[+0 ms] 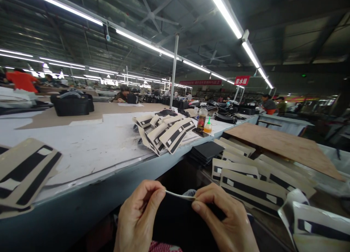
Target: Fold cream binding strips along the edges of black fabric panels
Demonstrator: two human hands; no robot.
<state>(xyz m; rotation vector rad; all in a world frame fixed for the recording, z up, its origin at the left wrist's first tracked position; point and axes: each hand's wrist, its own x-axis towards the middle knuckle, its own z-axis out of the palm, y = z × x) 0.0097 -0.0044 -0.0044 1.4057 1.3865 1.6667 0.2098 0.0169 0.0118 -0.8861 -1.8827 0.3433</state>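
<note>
Between my two hands a thin white strip [179, 196] is stretched, sagging slightly in the middle. My left hand [140, 212] pinches its left end between thumb and finger. The right end sits in the pinch of my right hand [220, 212]. Both hands are in front of my lap, below the table's front edge. Just right of my right hand lie beige panels [251, 190] with black bands and small white patches. What the strip is made of cannot be made out.
A pile of similar panels [166, 132] lies on the white-covered table [90, 146], with another panel [24, 175] at its left edge. A bottle [201, 121] and a glue bottle [208, 126] stand behind the pile. Black sheets [206, 152] and a brown board [281, 144] are at right.
</note>
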